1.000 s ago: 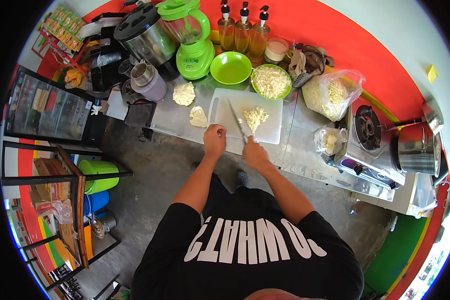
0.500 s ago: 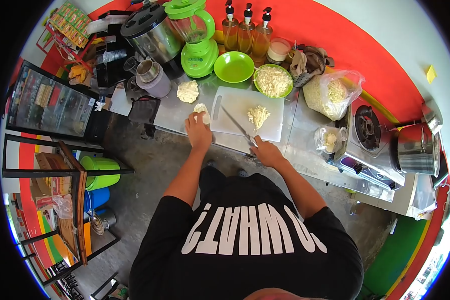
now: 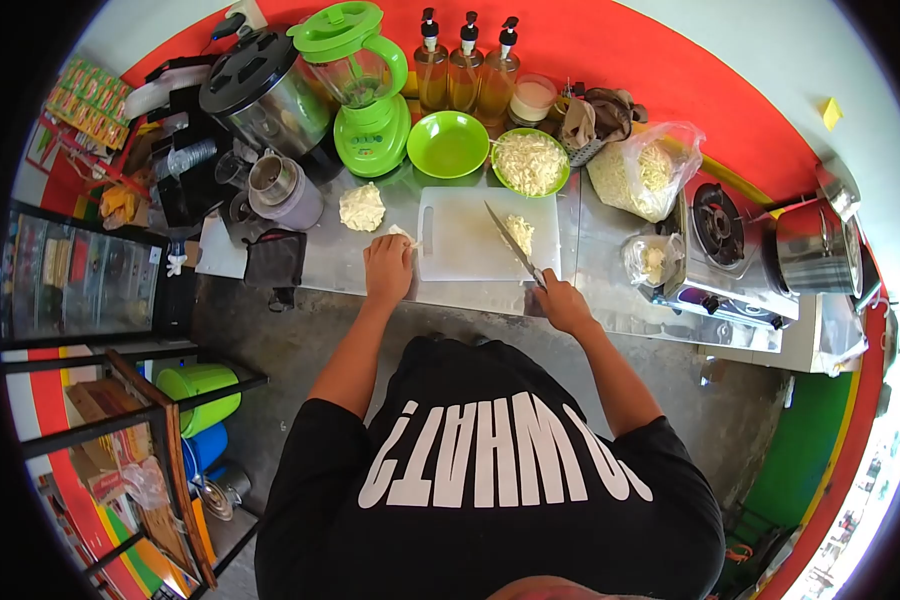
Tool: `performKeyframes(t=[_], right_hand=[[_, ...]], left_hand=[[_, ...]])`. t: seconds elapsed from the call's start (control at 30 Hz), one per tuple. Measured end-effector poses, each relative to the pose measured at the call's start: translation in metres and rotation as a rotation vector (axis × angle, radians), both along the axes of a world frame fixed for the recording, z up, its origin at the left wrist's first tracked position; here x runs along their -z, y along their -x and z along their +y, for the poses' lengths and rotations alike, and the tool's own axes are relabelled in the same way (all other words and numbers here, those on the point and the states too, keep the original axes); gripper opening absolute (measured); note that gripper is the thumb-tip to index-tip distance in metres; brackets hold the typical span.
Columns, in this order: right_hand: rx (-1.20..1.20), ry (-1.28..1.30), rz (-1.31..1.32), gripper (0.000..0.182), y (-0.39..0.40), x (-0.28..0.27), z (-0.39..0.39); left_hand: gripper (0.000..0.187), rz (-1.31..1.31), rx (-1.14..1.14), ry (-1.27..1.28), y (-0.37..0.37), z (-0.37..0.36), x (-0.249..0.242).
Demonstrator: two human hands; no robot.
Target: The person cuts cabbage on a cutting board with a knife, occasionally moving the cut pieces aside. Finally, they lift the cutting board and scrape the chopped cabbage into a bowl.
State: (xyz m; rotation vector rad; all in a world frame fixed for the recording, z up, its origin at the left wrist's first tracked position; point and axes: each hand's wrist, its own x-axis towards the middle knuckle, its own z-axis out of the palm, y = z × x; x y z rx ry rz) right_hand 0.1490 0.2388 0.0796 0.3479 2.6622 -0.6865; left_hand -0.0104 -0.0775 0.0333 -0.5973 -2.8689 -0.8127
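Note:
My right hand (image 3: 567, 304) grips the handle of a kitchen knife (image 3: 511, 241). The blade points away and to the left over a white cutting board (image 3: 460, 250), its edge beside a small pile of pale shredded cabbage (image 3: 521, 232). Left of the board, my left hand (image 3: 387, 268) rests on the metal counter with its fingers closed over a pale leafy piece, probably cabbage (image 3: 401, 233), mostly hidden beneath them. Just beyond that hand sits a larger pale cabbage chunk (image 3: 361, 206). Behind the board, a green bowl (image 3: 564, 180) holds more shreds.
Another green bowl (image 3: 448, 145) stands beside a green blender (image 3: 370, 130). Several pump bottles (image 3: 465, 78) line the wall. To the right are a bag of shreds (image 3: 642, 178), a smaller bag (image 3: 652, 260) and a gas stove (image 3: 720, 225) with a pot (image 3: 820, 250).
The knife has moved right across the board, up against the shredded pile, which looks narrower. My left hand now covers more of the pale piece. The whole view has shifted slightly.

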Motion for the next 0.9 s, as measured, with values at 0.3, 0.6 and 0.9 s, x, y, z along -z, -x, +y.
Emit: performKeyframes(t=[0.3,0.6,0.9], right_hand=[[0.138,0.084,-0.009,0.033,-0.030,0.001,-0.043],[0.316,0.004,-0.042,0.028,-0.067,0.004,-0.045],[0.530,0.031,0.232,0.023,-0.073,0.013,-0.082]], left_hand=[[0.022,-0.553,0.149,-0.657,0.037,0.038,-0.006],[0.022,-0.452,0.468,-0.261,0.060,0.089,0.008],[0.025,0.137,0.468,-0.211,0.037,0.066,0.000]])
